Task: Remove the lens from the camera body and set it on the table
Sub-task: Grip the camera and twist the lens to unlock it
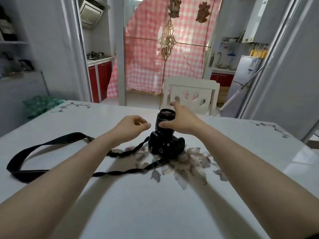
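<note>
A black camera body (165,145) lies on its back on the white flowered table (138,204), with the lens (164,119) still mounted and pointing up and away. My right hand (183,120) is spread around the lens barrel, thumb against its near side and fingers past its far side; the grip looks loose. My left hand (132,125) hovers just left of the lens, fingers curled, holding nothing and not touching the camera. The black neck strap (51,144) trails left across the table in a loop.
A white chair (190,97) stands at the table's far edge, behind the camera. A green bag (41,104) sits past the far left corner. Beyond are a pink checked curtain, red kitchen cabinets and a fridge at the right.
</note>
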